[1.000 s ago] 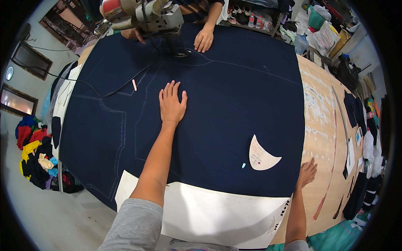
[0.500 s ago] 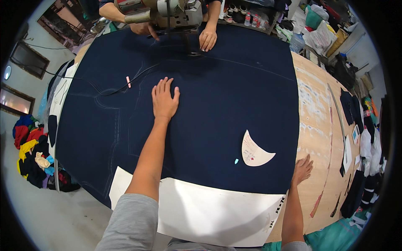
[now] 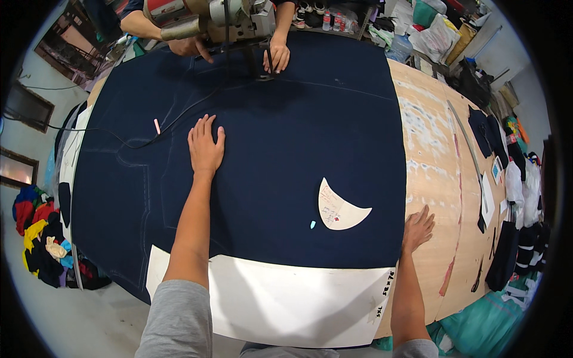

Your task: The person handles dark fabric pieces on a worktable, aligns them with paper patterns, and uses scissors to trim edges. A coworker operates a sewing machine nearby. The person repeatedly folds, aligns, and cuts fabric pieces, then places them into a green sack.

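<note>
Pale wooden worktop (image 3: 427, 186) bears a wide dark navy fabric sheet (image 3: 280, 155) marked with white outlines (image 3: 146, 186). Left hand (image 3: 206, 148) lies palm down on the sheet, fingers slightly spread. Right hand (image 3: 419, 229), fingers likewise spread, rests on bare wood beside the sheet's right edge. Cream crescent-shaped template (image 3: 340, 210) lies on the sheet between both hands. At the far side, a co-worker's hand (image 3: 277, 55) rests beside a grey-and-red metal machine (image 3: 253, 21).

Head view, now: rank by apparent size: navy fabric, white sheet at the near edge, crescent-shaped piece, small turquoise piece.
1. navy fabric
2. white sheet (visible part)
3. crescent-shaped piece
4. turquoise piece
</note>
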`<state>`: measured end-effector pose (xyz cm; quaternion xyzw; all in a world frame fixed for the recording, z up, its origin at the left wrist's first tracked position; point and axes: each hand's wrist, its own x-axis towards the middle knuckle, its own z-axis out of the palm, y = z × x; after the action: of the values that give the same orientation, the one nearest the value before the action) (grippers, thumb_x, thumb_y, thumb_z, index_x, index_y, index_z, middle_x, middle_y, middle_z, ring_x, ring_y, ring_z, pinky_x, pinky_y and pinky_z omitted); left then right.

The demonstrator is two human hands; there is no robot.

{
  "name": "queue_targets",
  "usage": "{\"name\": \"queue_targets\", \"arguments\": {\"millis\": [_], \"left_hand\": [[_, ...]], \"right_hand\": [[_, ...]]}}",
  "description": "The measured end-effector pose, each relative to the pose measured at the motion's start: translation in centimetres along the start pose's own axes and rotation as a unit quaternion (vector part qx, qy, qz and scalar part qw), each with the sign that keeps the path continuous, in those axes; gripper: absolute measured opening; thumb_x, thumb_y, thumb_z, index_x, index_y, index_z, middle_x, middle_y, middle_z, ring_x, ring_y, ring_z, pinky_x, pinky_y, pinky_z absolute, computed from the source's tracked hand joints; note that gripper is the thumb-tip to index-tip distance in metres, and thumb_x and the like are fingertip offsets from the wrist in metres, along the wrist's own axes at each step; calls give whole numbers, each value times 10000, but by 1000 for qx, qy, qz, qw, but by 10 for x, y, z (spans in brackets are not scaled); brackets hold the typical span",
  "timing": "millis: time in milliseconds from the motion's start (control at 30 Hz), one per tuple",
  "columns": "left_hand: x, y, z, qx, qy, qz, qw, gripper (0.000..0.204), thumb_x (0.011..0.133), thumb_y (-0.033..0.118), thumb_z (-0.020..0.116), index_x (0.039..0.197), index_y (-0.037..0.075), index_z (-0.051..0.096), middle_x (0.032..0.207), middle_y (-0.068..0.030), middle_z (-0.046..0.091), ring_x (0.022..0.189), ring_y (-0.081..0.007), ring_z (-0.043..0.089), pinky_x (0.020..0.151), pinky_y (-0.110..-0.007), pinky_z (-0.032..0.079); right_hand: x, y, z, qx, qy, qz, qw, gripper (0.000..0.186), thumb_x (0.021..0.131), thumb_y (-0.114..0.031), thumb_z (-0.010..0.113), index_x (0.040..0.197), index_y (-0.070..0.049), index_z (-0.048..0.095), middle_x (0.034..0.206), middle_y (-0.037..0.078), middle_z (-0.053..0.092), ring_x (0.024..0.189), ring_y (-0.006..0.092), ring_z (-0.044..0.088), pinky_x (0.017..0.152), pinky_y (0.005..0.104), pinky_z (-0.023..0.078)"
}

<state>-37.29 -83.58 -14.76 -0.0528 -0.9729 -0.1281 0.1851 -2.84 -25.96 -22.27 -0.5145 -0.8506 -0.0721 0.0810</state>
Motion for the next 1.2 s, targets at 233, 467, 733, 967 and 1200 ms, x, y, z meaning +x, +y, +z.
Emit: {"name": "queue_targets", "arguments": {"millis": [233, 467, 733, 967, 1200], "left_hand": [[-1, 2, 2, -3, 3, 3, 1000, 522, 1117, 394, 524, 1562, 124, 567, 1666, -101, 518, 1601, -275, 398, 1348, -482, 250], [0, 9, -5, -3, -7, -6, 1000, 507, 1123, 397, 525, 1554, 134, 571, 1659, -87, 523, 1598, -270, 401, 1347, -478, 253], [0, 12, -7, 2, -28, -17, 999, 543, 1139, 412, 503, 1591, 114, 554, 1683, -88, 506, 1613, -273, 381, 1341, -480, 259], [-1, 15, -11, 19, -43, -30, 998, 591, 1153, 434, 476, 1606, 59, 532, 1714, -90, 468, 1628, -287, 355, 1347, -483, 259], [0, 14, -7, 20, -47, -28, 998, 594, 1155, 433, 469, 1623, 70, 518, 1719, -90, 460, 1631, -286, 351, 1353, -479, 255]], "right_hand": [[-4, -4, -8, 9, -12, 2, 1000, 565, 1157, -426, 385, 1703, -282, 410, 1770, 171, 353, 1630, 396, 318, 1301, 659, 250], [-4, -6, -15, 15, -24, 7, 1000, 572, 1157, -421, 377, 1711, -281, 397, 1780, 169, 332, 1644, 395, 292, 1314, 651, 230], [-5, -6, -20, 35, -35, 14, 999, 581, 1161, -431, 367, 1721, -278, 383, 1792, 167, 308, 1661, 392, 252, 1331, 645, 185], [-5, -10, -24, 47, -38, 15, 998, 584, 1160, -422, 372, 1723, -266, 382, 1793, 178, 304, 1663, 396, 244, 1333, 641, 170], [-6, -9, -30, 61, -38, 18, 997, 587, 1149, -406, 398, 1715, -250, 398, 1783, 196, 319, 1658, 411, 248, 1329, 646, 177]]}}
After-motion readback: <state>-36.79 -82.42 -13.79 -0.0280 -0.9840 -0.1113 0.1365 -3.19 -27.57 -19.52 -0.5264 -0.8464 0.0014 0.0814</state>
